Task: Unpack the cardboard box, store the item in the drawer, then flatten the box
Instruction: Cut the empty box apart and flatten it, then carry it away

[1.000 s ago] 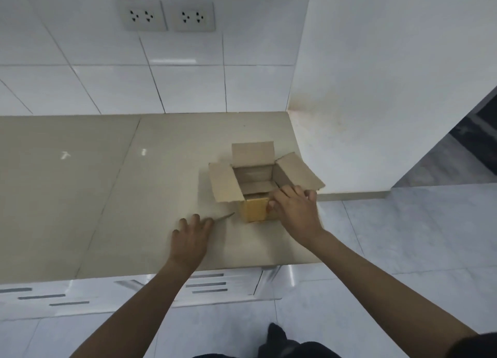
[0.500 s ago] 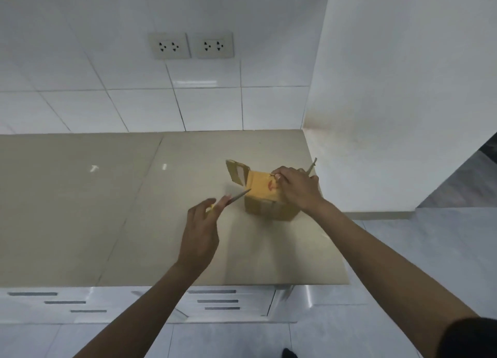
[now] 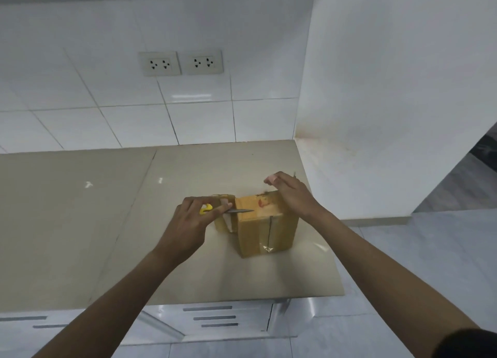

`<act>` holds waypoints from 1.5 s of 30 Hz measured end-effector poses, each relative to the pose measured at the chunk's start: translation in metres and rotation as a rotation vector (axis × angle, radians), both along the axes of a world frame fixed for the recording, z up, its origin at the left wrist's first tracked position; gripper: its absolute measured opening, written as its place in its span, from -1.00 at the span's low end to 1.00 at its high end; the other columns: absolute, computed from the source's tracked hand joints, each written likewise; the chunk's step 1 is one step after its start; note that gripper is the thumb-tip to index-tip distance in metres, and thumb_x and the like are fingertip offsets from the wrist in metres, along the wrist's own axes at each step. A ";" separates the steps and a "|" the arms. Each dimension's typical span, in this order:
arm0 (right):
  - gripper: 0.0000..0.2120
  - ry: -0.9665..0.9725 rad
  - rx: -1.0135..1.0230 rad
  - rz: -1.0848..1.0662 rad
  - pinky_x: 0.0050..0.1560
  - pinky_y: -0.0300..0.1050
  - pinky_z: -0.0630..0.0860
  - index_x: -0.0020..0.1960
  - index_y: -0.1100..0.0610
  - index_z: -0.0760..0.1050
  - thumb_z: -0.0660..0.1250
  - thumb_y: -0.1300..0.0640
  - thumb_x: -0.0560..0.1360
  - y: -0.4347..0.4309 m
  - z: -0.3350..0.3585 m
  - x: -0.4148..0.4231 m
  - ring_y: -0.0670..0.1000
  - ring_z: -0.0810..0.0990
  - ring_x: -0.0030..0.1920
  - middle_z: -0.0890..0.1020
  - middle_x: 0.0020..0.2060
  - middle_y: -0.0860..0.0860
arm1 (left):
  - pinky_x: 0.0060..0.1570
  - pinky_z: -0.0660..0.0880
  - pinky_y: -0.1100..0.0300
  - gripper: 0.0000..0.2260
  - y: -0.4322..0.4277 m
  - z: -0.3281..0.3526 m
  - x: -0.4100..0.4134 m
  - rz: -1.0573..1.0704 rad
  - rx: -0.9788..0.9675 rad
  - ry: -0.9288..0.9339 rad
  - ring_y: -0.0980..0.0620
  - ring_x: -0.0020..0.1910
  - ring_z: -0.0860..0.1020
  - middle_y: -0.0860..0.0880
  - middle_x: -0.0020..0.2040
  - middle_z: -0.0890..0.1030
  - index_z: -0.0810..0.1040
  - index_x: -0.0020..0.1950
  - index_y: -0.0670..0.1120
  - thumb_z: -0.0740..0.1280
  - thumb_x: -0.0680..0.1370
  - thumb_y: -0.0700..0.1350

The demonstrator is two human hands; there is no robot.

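Far left was just the beige polished stone counter [image 3: 80,223], w/ two grey double wall sockets [image 3: 180,63] on the white tiles behind.

Moving right, the left hand [image 3: 188,223] was pinching a small yellow-handled cutter with a thin metal blade [image 3: 235,211]. A sec before, that hand lay flat on the counter beside the cutter, so the tool had only just been picked up.

The blade lay roughly level, pointing right, its tip over the top left edge of the small brown cardboard box [image 3: 258,228]. The box sat on the counter near its right end, approx. above the white slotted drawer fronts [image 3: 209,317].

A sec earlier it stood upright, flaps open. Now it was tipped onto its side. I'd say the taped base faced the person & the mouth pointed at the tiled wall. One flap [image 3: 221,224] stuck out left behind the cutter hand.

The base seam [image 3: 269,231] ran top to bottom on the near face. The box looked about as deep as wide, so no clear long axis.

Prob. meaning: flattening had started, w/ the base tape to be cut next. Nothing unpacked was in sight.

The right hand [image 3: 293,196] pressed its palm on the top right corner, fingers arched over the far edge. Couldn't tell if they hooked round it.
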State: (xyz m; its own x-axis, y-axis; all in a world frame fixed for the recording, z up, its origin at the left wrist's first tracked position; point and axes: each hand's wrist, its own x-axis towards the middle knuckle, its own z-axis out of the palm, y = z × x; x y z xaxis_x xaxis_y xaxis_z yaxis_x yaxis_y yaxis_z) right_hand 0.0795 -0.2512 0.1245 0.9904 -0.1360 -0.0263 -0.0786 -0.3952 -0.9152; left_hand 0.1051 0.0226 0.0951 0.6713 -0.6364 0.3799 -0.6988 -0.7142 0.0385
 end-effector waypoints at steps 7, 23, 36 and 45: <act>-0.18 -0.048 -0.670 0.348 0.52 -0.01 -0.02 0.48 -0.10 0.15 0.47 -0.16 0.34 -0.023 -0.027 -0.040 -0.11 -0.02 0.54 0.16 0.53 -0.14 | -0.01 0.52 -0.04 -0.28 -0.013 -0.002 0.003 -0.009 0.057 0.020 -0.24 0.10 0.48 -0.20 0.20 0.55 0.43 0.41 0.11 0.28 0.37 -0.50; -0.34 -0.183 -0.545 0.123 0.47 -0.05 0.19 0.40 0.02 0.37 0.52 0.11 0.36 -0.007 -0.040 -0.029 -0.02 0.24 0.48 0.41 0.42 -0.07 | 0.05 0.51 -0.05 -0.33 -0.032 -0.005 -0.015 0.003 -0.017 0.008 -0.24 0.13 0.45 -0.19 0.28 0.52 0.42 0.41 0.05 0.30 0.40 -0.48; -0.38 -0.141 -0.425 0.089 0.48 0.02 0.19 0.37 0.04 0.41 0.52 0.09 0.35 0.000 -0.035 -0.022 0.00 0.22 0.48 0.42 0.41 -0.04 | -0.09 0.55 0.03 -0.48 0.018 -0.090 -0.076 0.062 0.094 0.128 -0.22 0.05 0.55 -0.20 0.16 0.57 0.57 0.21 0.00 0.09 0.38 -0.35; -0.54 -0.178 -0.590 0.099 0.47 0.17 0.13 0.34 -0.04 0.42 0.38 0.01 0.46 0.002 -0.033 -0.024 0.01 0.19 0.49 0.39 0.43 -0.08 | 0.07 0.51 -0.21 -0.49 0.023 -0.085 -0.067 0.148 0.359 0.267 -0.27 0.27 0.52 -0.20 0.33 0.52 0.50 0.33 -0.06 0.20 0.47 0.16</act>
